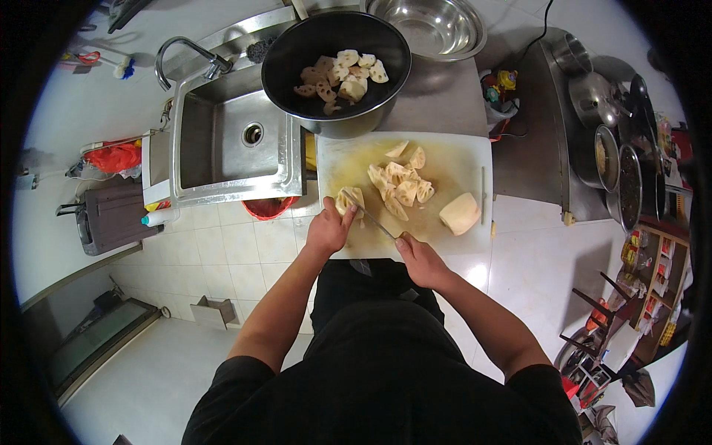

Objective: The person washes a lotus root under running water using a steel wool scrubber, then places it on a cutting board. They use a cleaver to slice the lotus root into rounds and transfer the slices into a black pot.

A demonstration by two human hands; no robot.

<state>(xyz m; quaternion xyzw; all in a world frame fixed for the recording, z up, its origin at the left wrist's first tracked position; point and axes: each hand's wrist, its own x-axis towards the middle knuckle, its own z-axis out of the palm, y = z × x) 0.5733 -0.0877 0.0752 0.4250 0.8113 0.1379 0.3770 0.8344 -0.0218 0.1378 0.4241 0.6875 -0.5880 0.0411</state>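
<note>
My right hand (418, 257) grips the handle of a kitchen knife (377, 222), whose blade runs up and left to a piece of lotus root (349, 201). With my left hand (330, 225) I hold that piece near the left edge of a white cutting board (467, 153). My left fingers lie close to the blade. A loose pile of cut lotus root chunks (401, 181) lies in the middle of the board. To its right rests a larger peeled lotus root section (460, 213). Behind the board, a dark-lined pot (289, 72) holds several lotus root chunks (340, 78).
A stainless steel sink (222, 144) with a curved faucet (189, 44) is at left. Steel bowls (428, 28) stand behind the pot. At right, a steel counter (528, 139) carries pots and a kettle (592, 100). A red basin (270, 208) sits below the sink.
</note>
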